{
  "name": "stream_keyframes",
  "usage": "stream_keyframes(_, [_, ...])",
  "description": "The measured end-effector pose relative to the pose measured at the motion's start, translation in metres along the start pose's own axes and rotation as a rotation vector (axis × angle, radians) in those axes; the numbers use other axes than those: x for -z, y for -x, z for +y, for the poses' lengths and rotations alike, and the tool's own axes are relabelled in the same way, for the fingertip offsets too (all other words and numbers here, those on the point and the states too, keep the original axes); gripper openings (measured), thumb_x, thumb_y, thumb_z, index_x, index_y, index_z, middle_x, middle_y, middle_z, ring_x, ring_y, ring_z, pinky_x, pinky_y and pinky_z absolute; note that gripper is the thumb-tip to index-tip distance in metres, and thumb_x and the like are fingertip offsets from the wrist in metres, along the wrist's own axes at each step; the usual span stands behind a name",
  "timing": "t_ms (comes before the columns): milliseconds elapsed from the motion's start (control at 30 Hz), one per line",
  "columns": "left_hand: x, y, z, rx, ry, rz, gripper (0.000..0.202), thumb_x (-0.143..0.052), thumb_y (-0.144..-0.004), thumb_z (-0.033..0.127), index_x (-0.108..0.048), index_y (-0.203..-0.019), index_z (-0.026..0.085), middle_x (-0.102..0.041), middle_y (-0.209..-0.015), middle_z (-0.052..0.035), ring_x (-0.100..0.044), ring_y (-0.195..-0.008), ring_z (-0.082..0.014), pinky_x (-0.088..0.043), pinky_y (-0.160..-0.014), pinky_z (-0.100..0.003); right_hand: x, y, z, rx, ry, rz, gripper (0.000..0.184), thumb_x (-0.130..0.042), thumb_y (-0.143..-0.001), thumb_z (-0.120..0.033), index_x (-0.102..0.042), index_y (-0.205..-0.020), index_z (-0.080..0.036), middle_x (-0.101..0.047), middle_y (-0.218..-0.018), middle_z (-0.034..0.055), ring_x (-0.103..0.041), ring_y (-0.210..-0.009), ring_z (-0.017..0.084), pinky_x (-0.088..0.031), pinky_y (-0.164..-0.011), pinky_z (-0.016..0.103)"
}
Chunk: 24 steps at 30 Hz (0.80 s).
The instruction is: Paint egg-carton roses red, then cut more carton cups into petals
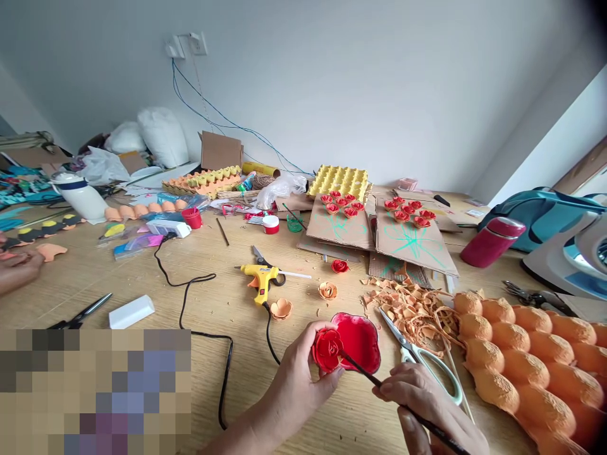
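My left hand (303, 373) pinches a paper rose (327, 349) made of egg-carton petals, coated in red paint. In my right hand (427, 404) is a black-handled paintbrush (363, 370), its tip touching the rose's centre. Directly behind the rose sits a small dish of red paint (363, 341). Two unpainted orange roses, one nearer (281, 308) and one farther (327, 291), lie beyond my left hand, and a red rose (339, 266) rests farther back. Close to my right hand are scissors with pale green handles (434, 370).
A yellow glue gun (260, 278) with its cord lies left of centre. Orange egg trays (531, 354) and carton scraps (408, 309) fill the right. Cardboard panels (412, 246) bearing red roses stand behind. Another person's hand (19, 268) shows at the left, near black scissors (85, 313).
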<state>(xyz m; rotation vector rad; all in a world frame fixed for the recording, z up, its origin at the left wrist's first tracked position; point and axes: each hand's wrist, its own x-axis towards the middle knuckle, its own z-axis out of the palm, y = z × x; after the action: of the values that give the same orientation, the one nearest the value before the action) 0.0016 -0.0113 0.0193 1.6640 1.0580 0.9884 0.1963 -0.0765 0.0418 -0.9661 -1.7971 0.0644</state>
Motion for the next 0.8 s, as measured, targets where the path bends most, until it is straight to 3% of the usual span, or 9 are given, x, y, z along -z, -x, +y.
stream_keyframes(100, [-0.001, -0.001, 0.001, 0.017, 0.036, -0.002, 0.037, -0.068, -0.079, 0.014, -0.058, -0.115, 0.019, -0.072, -0.110, -0.0066, -0.068, -0.100, -0.0217, -0.053, -0.091, -0.032, 0.002, 0.002, 0.005, 0.044, 0.016, -0.069, 0.016, -0.050, -0.102, -0.022, -0.066, -0.102, -0.021, -0.072, -0.078, 0.0046, -0.073, -0.076, 0.019, -0.059, -0.076, 0.031])
stream_keyframes(433, [-0.001, -0.001, -0.003, 0.001, -0.022, 0.017, 0.039, -0.069, -0.077, 0.012, -0.058, -0.114, 0.019, -0.072, -0.110, -0.0060, -0.068, -0.101, -0.0210, -0.052, -0.093, -0.031, 0.004, 0.004, 0.005, 0.031, 0.091, -0.076, 0.015, -0.051, -0.098, -0.014, -0.065, -0.101, -0.020, -0.071, -0.081, 0.0051, -0.072, -0.080, 0.019, -0.058, -0.078, 0.031])
stream_keyframes(667, [0.000, 0.000, -0.002, -0.038, -0.055, 0.018, 0.040, -0.066, -0.078, 0.008, -0.058, -0.115, 0.021, -0.073, -0.108, -0.0046, -0.068, -0.098, -0.0194, -0.053, -0.090, -0.029, -0.010, 0.002, 0.011, 0.192, 0.054, 0.090, 0.022, -0.046, -0.102, -0.023, -0.064, -0.091, -0.020, -0.067, -0.067, 0.0009, -0.068, -0.060, 0.015, -0.058, -0.070, 0.028])
stream_keyframes(800, [0.000, 0.001, 0.000, -0.045, -0.080, 0.031, 0.040, -0.068, -0.078, 0.009, -0.059, -0.114, 0.021, -0.073, -0.112, -0.0060, -0.068, -0.102, -0.0212, -0.053, -0.092, -0.030, -0.003, 0.003, 0.008, 0.124, 0.071, -0.023, 0.014, -0.051, -0.098, -0.017, -0.065, -0.096, -0.020, -0.070, -0.074, 0.0023, -0.071, -0.070, 0.017, -0.059, -0.075, 0.030])
